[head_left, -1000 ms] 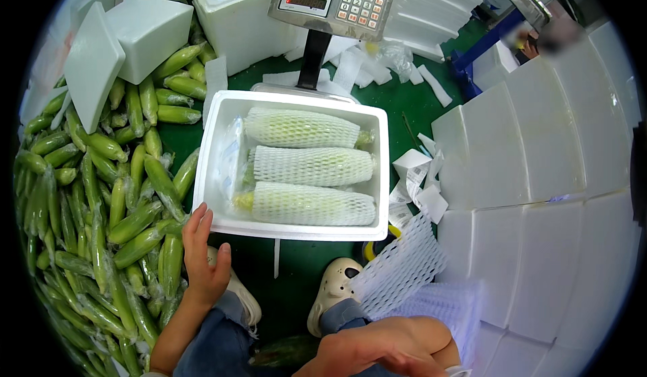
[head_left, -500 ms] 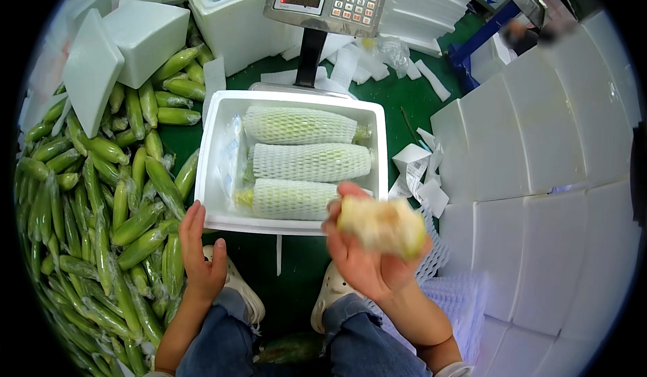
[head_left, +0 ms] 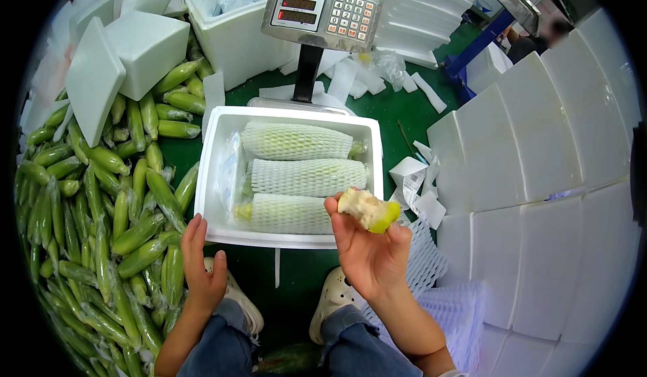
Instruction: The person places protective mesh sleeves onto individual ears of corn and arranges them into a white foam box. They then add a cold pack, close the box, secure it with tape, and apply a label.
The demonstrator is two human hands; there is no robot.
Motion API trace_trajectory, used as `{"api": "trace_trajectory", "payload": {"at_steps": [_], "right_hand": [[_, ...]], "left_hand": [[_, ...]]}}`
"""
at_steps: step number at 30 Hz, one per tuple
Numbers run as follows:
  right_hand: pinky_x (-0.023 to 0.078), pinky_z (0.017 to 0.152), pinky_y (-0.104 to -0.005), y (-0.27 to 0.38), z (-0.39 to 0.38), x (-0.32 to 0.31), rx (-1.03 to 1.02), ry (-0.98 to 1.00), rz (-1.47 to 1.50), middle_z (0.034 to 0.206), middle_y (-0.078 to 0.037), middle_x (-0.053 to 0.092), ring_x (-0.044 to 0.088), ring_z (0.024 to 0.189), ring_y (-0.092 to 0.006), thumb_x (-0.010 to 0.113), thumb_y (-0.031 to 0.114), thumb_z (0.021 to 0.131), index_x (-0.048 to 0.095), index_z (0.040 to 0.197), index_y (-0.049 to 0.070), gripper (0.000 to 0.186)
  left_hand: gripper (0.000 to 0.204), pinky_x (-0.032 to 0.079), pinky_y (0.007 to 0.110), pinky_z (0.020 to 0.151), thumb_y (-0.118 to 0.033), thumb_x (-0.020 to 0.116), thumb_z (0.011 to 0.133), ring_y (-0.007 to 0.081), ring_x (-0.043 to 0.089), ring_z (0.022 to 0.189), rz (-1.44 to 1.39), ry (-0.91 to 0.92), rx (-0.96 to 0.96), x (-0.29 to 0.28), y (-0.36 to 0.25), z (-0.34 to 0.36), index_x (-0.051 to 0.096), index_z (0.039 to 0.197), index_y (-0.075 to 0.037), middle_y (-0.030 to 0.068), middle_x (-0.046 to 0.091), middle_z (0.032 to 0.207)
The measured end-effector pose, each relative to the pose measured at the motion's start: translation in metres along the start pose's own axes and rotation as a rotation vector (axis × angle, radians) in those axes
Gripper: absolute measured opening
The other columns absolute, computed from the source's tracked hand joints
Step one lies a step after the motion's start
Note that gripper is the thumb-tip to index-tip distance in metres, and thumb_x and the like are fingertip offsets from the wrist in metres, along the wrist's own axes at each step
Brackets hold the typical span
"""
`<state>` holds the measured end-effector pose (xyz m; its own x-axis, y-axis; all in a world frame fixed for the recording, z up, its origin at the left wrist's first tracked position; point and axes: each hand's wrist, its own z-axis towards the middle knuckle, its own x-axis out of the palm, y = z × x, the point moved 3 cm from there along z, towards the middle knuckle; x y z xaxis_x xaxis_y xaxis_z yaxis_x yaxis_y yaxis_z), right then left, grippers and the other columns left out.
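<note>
My right hand point(head_left: 371, 262) grips a half-eaten apple point(head_left: 367, 210) by its ends, with pale flesh bared and some green-yellow skin left on it. It is held in front of the near right corner of a white foam box point(head_left: 283, 239). Inside the box lie three long green pieces point(head_left: 300, 140) in white foam net sleeves, with a clear bag at the left wall. Beside the box's near left corner is my left hand point(head_left: 204, 266), fingers stretched up and thumb apart, holding nothing. Whether its fingertips touch the box, I cannot tell.
A digital scale point(head_left: 322, 13) stands behind the box. Plastic-wrapped green ears, apparently corn point(head_left: 135, 229), are heaped on the left under foam lids point(head_left: 94, 80). White foam boxes point(head_left: 532, 256) are stacked on the right, beside net sleeves point(head_left: 451, 316). A person point(head_left: 529, 43) is at the back right.
The apple has moved up and away from me in my right hand and is turned, showing more skin. My left hand stays nearly in place. The box sits lower in the view.
</note>
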<state>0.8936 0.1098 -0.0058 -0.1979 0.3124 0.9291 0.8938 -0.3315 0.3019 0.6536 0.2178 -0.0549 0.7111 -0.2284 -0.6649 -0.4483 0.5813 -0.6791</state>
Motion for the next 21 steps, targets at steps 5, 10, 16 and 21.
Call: {"api": "trace_trajectory", "payload": {"at_steps": [5, 10, 16, 21], "right_hand": [[0.034, 0.112, -0.0356, -0.003, -0.006, 0.007, 0.141, 0.070, 0.128, 0.135, -0.019, 0.043, 0.036, 0.134, -0.0344, 0.067, 0.019, 0.074, 0.034, 0.135, -0.004, 0.073], [0.032, 0.113, -0.0400, -0.015, -0.023, 0.027, 0.264, 0.087, -0.044, 0.135, -0.020, 0.041, 0.036, 0.133, -0.0347, 0.075, 0.031, 0.070, 0.030, 0.138, -0.003, 0.088], [0.042, 0.098, -0.0380, -0.039, -0.064, 0.066, 0.365, 0.475, -0.240, 0.128, -0.025, 0.047, 0.051, 0.117, -0.0335, 0.075, 0.035, 0.074, 0.036, 0.133, -0.005, 0.081], [0.036, 0.102, -0.0386, -0.062, -0.081, 0.076, 0.355, 0.764, 0.054, 0.135, -0.021, 0.042, 0.044, 0.124, -0.0295, 0.090, 0.030, 0.060, 0.033, 0.137, -0.006, 0.103]], "left_hand": [[0.054, 0.028, 0.044, 0.108, -0.003, 0.052, 0.082, 0.0384, 0.039, 0.127, -0.022, -0.004, 0.013, 0.000, 0.001, 0.001, 0.040, 0.134, 0.005, 0.0243, 0.039, 0.139], [0.054, 0.029, 0.044, 0.107, -0.004, 0.053, 0.082, 0.0394, 0.040, 0.126, -0.004, -0.010, -0.002, -0.002, 0.003, -0.001, 0.041, 0.133, 0.005, 0.0247, 0.039, 0.138], [0.054, 0.029, 0.045, 0.107, -0.004, 0.054, 0.080, 0.0399, 0.040, 0.125, -0.026, -0.027, 0.011, -0.002, 0.005, -0.001, 0.042, 0.132, 0.006, 0.0252, 0.040, 0.138], [0.055, 0.030, 0.044, 0.106, -0.004, 0.055, 0.080, 0.0401, 0.040, 0.125, -0.014, -0.021, 0.011, -0.002, 0.006, -0.002, 0.042, 0.132, 0.006, 0.0257, 0.040, 0.137]]}}
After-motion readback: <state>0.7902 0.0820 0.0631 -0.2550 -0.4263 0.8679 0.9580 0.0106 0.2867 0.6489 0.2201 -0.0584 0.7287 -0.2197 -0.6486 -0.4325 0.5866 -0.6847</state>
